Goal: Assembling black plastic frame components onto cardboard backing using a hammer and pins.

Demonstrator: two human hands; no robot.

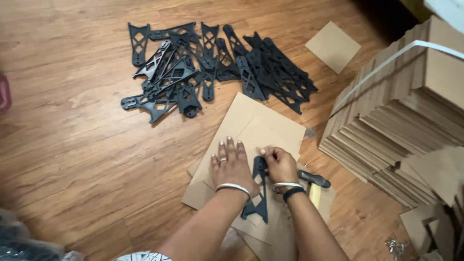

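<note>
A: hands?
B: left hand (232,164) flat, fingers spread, pressing on the cardboard sheet (256,130), holding nothing. right hand (279,164) pinched narrow on the top end of a black bracket (260,191)

A: where's the bracket?
B: lying on the cardboard sheet, between both wrists, long axis running toward the person

A: rest?
B: pile of black brackets (212,67) on the wood floor (72,145) beyond the sheet. strapped cardboard stack (401,111) right of the sheet. hammer (314,180) just right of the right hand, on the sheet's edge
</note>
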